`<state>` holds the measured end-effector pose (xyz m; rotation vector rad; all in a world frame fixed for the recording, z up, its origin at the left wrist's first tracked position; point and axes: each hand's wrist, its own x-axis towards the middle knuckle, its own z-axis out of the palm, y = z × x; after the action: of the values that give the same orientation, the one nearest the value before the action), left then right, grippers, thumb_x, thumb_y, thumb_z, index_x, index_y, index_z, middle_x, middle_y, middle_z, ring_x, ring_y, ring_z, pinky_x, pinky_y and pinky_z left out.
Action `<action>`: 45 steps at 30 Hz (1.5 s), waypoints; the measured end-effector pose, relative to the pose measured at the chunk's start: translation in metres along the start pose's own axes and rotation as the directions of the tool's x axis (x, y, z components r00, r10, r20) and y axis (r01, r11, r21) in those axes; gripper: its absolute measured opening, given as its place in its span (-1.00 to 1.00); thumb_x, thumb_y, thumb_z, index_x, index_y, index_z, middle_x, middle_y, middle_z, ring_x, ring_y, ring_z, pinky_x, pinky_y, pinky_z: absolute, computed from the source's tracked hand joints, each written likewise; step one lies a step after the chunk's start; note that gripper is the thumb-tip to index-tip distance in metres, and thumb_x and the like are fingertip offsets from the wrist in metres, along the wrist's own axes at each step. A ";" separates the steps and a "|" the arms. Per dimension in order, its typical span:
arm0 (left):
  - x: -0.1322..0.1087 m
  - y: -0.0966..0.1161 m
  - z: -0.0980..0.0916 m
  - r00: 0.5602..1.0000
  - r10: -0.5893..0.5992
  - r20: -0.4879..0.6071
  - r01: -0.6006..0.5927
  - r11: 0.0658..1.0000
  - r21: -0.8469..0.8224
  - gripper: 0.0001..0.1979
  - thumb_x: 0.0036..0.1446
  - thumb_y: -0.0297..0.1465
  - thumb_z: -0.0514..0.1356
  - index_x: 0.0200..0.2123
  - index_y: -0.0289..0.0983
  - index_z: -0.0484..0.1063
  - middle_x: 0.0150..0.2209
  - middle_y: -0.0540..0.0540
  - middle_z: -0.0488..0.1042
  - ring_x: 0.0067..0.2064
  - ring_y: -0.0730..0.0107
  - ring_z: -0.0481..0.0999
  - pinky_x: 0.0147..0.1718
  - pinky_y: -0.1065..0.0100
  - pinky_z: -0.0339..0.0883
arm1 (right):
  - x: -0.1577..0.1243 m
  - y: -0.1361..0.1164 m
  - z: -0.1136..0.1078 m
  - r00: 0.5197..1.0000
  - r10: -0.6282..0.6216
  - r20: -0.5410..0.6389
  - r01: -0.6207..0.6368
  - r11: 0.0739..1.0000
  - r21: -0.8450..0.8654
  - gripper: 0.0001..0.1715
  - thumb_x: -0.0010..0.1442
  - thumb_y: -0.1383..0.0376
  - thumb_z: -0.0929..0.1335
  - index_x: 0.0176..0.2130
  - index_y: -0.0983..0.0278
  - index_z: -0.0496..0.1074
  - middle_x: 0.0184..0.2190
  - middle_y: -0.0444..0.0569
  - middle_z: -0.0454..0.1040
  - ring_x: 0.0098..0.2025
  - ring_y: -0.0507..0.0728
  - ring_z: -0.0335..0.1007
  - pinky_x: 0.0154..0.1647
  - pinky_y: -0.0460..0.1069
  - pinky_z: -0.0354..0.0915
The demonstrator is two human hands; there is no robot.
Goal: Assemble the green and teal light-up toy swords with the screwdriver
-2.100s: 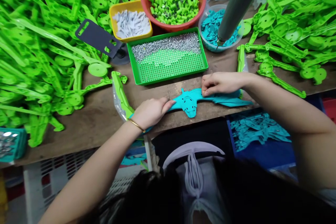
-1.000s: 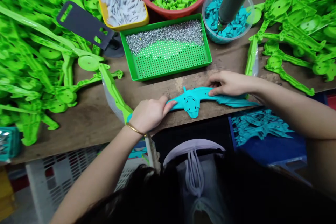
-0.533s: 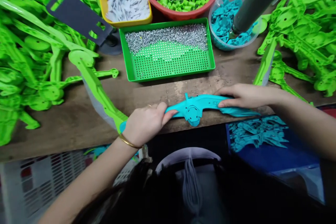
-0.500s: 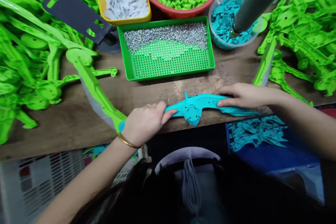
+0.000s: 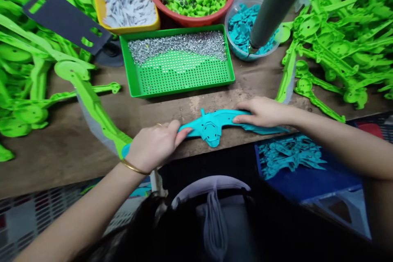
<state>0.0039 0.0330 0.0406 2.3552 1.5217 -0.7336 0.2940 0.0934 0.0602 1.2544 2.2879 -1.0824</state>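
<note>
It's the left hand [image 5: 155, 144] wrapped round one side of the turquoise piece [image 5: 211, 127], the right hand [image 5: 261, 112] curled onto the other, both gripping, at the near edge of the table [image 5: 153, 111]. Long green pieces [image 5: 100, 108] jut out past both hands, and beyond sits the green tray [image 5: 184, 74] of small metal parts [image 5: 178, 44], yellow tub [image 5: 135, 29] and red bowl [image 5: 193, 20] behind.

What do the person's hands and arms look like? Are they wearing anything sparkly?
Both hands are bare, with no gloves. The left hand has a thin gold-coloured ring on a finger and a smooth gold-coloured bangle at the wrist. The right hand shows no jewellery, though some fingers are hidden. No sleeves cover either forearm.
</note>
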 end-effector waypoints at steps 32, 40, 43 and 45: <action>0.008 0.007 -0.015 1.000 0.000 0.002 0.000 1.000 -0.029 -0.45 0.35 -0.08 -0.28 -0.16 -0.26 0.39 -0.32 -0.22 0.59 -0.25 0.07 0.61 -0.38 0.30 0.30 | 0.028 0.001 0.003 0.947 -0.301 -0.112 0.320 0.915 0.246 -0.56 0.27 0.12 0.29 0.06 0.26 0.39 0.04 0.04 0.47 0.04 0.15 0.39 0.09 0.07 0.26; 0.008 0.003 -0.012 0.997 0.064 -0.046 -0.068 0.991 -0.112 -0.44 0.35 -0.09 -0.29 -0.19 -0.25 0.41 -0.30 -0.21 0.59 -0.23 0.09 0.60 -0.30 0.26 0.33 | -0.005 0.049 -0.023 0.769 0.201 -0.607 -0.070 0.970 0.232 -0.48 0.28 -0.01 0.20 0.03 0.23 0.43 -0.01 0.08 0.52 -0.04 0.21 0.43 0.00 0.10 0.28; 0.007 0.003 -0.014 0.996 0.067 -0.050 -0.073 0.987 -0.140 -0.44 0.34 -0.08 -0.28 -0.21 -0.25 0.41 -0.30 -0.20 0.59 -0.23 0.11 0.60 -0.28 0.27 0.33 | -0.019 0.106 -0.037 0.433 0.524 -0.733 -0.386 0.843 0.374 -0.53 0.27 0.10 0.19 -0.05 0.33 0.46 -0.12 0.17 0.54 -0.06 0.27 0.42 0.00 0.14 0.25; 0.006 0.004 -0.015 0.997 0.069 -0.045 -0.076 0.985 -0.157 -0.45 0.34 -0.09 -0.27 -0.23 -0.25 0.42 -0.30 -0.21 0.59 -0.24 0.11 0.60 -0.28 0.26 0.33 | -0.021 0.132 -0.039 0.355 0.530 -0.771 -0.345 0.840 0.418 -0.54 0.25 0.17 0.20 0.01 0.34 0.41 -0.06 0.16 0.52 -0.02 0.24 0.40 0.04 0.12 0.24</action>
<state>0.0135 0.0426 0.0498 2.3055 1.4442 -0.5310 0.4174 0.1531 0.0368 2.8338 2.1205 -0.4420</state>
